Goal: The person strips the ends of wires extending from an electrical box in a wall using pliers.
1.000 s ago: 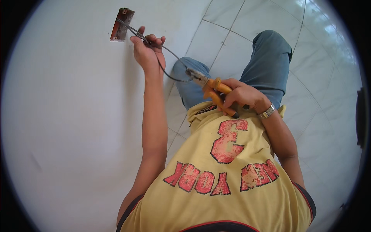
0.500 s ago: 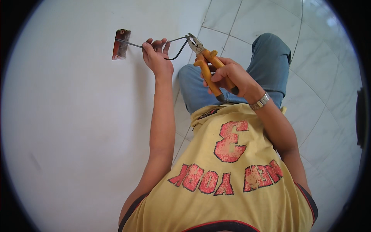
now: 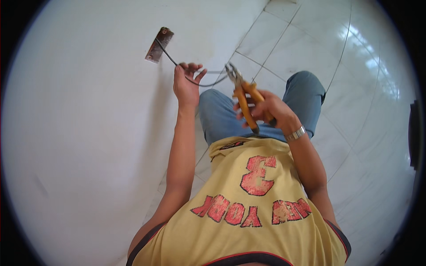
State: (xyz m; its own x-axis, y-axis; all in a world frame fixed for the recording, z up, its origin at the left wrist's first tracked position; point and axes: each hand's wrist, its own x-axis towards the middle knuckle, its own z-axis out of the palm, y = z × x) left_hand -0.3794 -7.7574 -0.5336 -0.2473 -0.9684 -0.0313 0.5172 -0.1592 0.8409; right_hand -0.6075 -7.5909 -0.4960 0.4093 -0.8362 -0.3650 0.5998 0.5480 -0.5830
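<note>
My left hand (image 3: 186,88) pinches the dark electrical wires (image 3: 166,52) between thumb and forefinger, its other fingers loosely curled. The wires run out of a recessed wall box (image 3: 153,52) in the white wall. Past my left fingers they part into two strands, one fairly straight and one sagging in a loop, and meet again at the pliers' jaws. My right hand (image 3: 273,111) grips combination pliers (image 3: 243,88) with orange-yellow handles, spread a little apart. Whether the jaws clamp the wire ends tightly cannot be made out.
At left stands the white wall (image 3: 88,111), meeting the pale tiled floor (image 3: 346,111) along a slanting edge. My bent knees (image 3: 222,111) in jeans are below the pliers. A dark object (image 3: 414,133) shows at the right rim.
The view has shifted and turned, so the wall box now looks tilted. Both hands and the pliers sit lower in the picture, and the wire loop hangs flatter. Both grips persist.
</note>
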